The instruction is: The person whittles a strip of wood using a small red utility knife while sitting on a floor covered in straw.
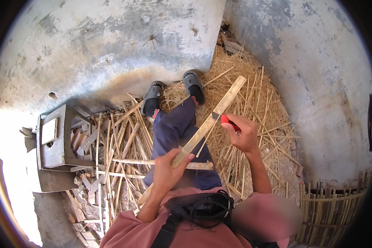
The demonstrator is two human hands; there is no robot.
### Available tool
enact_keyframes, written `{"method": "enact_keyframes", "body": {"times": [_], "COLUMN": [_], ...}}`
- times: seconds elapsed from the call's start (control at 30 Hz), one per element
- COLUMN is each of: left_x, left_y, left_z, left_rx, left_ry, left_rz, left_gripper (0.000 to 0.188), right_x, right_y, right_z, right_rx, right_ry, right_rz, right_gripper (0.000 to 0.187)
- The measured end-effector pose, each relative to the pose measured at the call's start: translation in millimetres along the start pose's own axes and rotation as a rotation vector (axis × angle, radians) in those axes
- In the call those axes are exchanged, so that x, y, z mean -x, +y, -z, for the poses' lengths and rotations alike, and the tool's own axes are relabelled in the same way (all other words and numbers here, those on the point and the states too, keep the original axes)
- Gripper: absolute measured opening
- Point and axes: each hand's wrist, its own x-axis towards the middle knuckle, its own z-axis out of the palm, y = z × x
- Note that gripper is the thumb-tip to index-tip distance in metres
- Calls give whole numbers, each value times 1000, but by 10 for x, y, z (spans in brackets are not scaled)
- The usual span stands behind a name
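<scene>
A long split bamboo strip (198, 136) slants up and away from my lap to the right. My left hand (167, 171) is closed around its lower part. My right hand (244, 134) grips a red-handled knife (231, 122), whose short dark blade lies across the strip a little past its middle. A thin bamboo sliver (204, 144) hangs from the strip's right side below the blade. Across my thighs rests another bamboo piece (200, 165), partly hidden behind the left hand and the strip.
Pale shavings (229, 66) cover the floor ahead and to the right. Loose bamboo sticks (122, 140) lie left of my legs, beside a worn wooden box frame (53, 136). Weathered walls (318, 82) close in ahead and right. An upright slatted bamboo enclosure (330, 211) stands at lower right.
</scene>
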Motion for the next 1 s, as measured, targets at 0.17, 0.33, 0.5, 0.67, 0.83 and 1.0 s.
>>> {"method": "enact_keyframes", "body": {"times": [0.17, 0.33, 0.5, 0.67, 0.83, 1.0], "left_x": [19, 205, 144, 38, -55, -133], "left_y": [37, -104, -162, -83, 44, 18], "left_z": [26, 129, 234, 311, 319, 198], "left_rx": [-24, -64, -129, -76, -33, 68], "left_ry": [-10, -39, -26, -71, -129, -166], "left_rz": [25, 51, 66, 124, 131, -24], "left_gripper": [39, 35, 36, 39, 39, 41], "right_x": [43, -96, -178, 205, 304, 179], "right_y": [186, 829, 1107, 1379, 1121, 300], "right_z": [-114, 277, 540, 920, 914, 457], "right_rx": [30, 87, 257, 765, 364, -115], "right_ry": [173, 194, 138, -251, 103, 61], "right_rz": [102, -306, -557, -856, -656, -386], "right_gripper": [25, 27, 35, 42, 37, 27]}}
